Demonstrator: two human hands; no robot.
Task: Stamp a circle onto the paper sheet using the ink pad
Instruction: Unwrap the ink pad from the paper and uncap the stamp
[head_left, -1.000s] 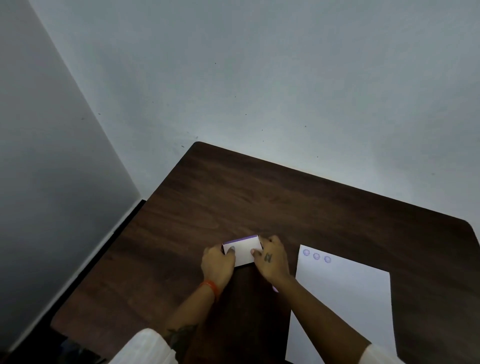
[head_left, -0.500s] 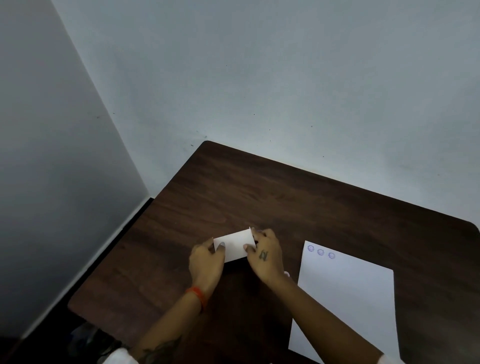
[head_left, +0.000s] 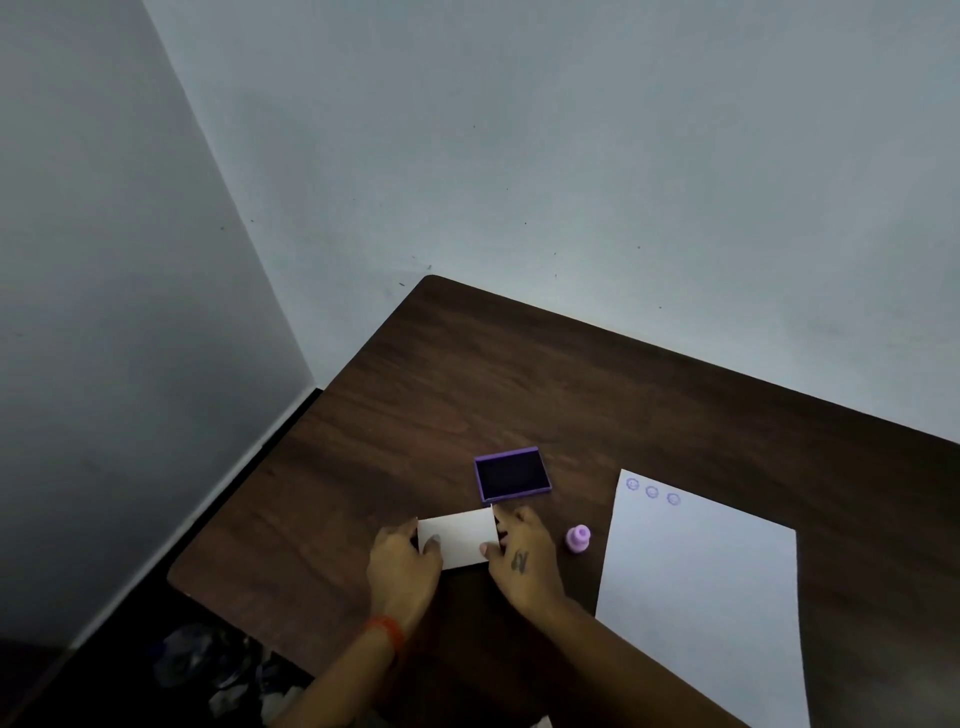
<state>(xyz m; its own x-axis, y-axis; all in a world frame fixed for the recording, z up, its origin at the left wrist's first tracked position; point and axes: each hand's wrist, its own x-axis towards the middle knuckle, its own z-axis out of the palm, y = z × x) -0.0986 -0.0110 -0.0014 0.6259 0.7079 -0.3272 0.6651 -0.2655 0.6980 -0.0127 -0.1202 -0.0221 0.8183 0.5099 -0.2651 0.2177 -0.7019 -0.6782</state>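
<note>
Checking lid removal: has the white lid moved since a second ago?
Yes. The white lid has come off the purple ink pad, toward the person; both hands hold it.

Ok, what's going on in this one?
A person holds the ink pad's white lid between both hands, left hand and right hand, just above the wooden table. The open purple ink pad lies beyond it. A small purple stamp stands untouched beside the paper sheet, which already shows three stamped circles.
</note>
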